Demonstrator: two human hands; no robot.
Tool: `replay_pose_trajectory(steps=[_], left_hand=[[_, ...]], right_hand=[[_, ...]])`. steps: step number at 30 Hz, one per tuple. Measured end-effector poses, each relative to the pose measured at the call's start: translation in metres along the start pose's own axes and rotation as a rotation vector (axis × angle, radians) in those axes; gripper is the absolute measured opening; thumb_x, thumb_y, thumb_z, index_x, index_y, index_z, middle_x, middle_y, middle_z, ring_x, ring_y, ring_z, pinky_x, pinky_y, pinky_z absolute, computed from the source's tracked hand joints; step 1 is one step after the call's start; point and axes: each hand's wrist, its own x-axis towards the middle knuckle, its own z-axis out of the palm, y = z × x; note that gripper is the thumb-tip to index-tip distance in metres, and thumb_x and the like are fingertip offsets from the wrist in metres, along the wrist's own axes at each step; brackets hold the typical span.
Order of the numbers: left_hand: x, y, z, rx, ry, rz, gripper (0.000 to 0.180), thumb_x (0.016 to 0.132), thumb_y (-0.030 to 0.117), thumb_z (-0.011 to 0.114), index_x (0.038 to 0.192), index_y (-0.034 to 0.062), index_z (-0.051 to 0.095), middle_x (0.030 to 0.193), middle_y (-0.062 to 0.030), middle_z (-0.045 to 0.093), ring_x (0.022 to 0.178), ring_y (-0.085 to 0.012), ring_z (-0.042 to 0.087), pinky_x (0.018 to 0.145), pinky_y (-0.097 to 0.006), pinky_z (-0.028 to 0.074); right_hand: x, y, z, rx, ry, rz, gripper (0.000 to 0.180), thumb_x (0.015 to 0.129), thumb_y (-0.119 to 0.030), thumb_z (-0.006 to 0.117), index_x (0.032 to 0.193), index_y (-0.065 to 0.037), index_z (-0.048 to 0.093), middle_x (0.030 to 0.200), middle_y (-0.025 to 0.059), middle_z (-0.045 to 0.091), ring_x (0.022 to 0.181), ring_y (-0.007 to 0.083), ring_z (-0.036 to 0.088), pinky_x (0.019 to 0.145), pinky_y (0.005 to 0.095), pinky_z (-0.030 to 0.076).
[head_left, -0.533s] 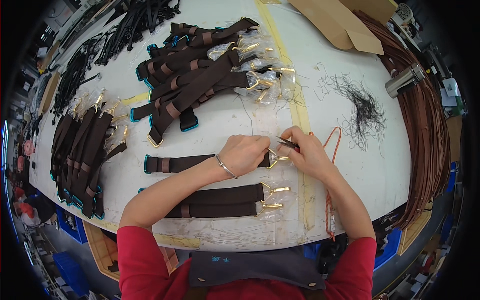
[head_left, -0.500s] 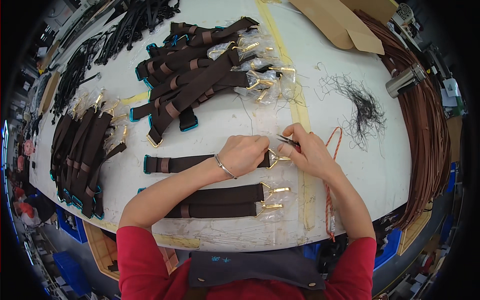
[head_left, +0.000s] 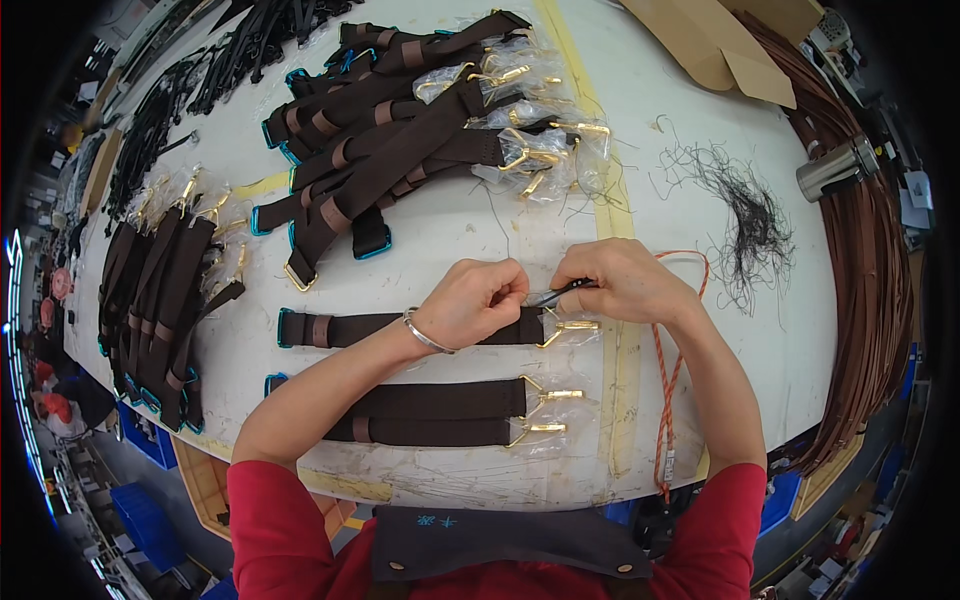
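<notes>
Two hands meet over one brown webbing strap (head_left: 400,328) on the white table (head_left: 480,225). Left hand (head_left: 478,300) is curled closed, its fingertips pinching the strap's buckle end; what lies inside the fist cannot be told. Right hand (head_left: 620,282) is closed around a thin dark tool (head_left: 556,294), whose tip points toward the left fingers. Strap's long axis runs sideways, trailing away from the grip under the left wrist to a teal-edged end; its gold buckle (head_left: 562,326) sits just below the tool, directly beneath the right hand's fingers, nearer that hand. Two more straps (head_left: 440,412) lie nearer the body than the grip; a heaped pile (head_left: 400,150) lies beyond it.
</notes>
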Motion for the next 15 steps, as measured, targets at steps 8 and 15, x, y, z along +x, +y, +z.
replay_pose_trajectory(steps=[8,15], left_hand=[[0.003,0.002,0.002,0.075,0.037,0.051,0.004,0.072,0.002,0.053,0.075,0.0014,0.051,0.057,-0.0116,0.053,0.050,-0.0259,0.054,0.049,-0.033,0.042],[0.002,0.001,0.001,0.076,0.007,0.055,0.002,0.077,0.000,0.051,0.078,-0.0002,0.049,0.060,-0.0054,0.049,0.052,-0.0123,0.044,0.048,-0.026,0.038]], right_hand=[[-0.005,-0.008,-0.005,-0.134,0.133,0.078,0.020,0.067,-0.015,0.068,0.083,-0.004,0.064,0.076,0.0081,0.062,0.069,0.0232,0.060,0.061,0.0324,0.045],[-0.011,-0.024,-0.005,-0.130,0.106,0.062,0.017,0.071,-0.018,0.063,0.080,-0.004,0.062,0.074,0.0077,0.061,0.071,0.0261,0.058,0.060,0.0375,0.042]])
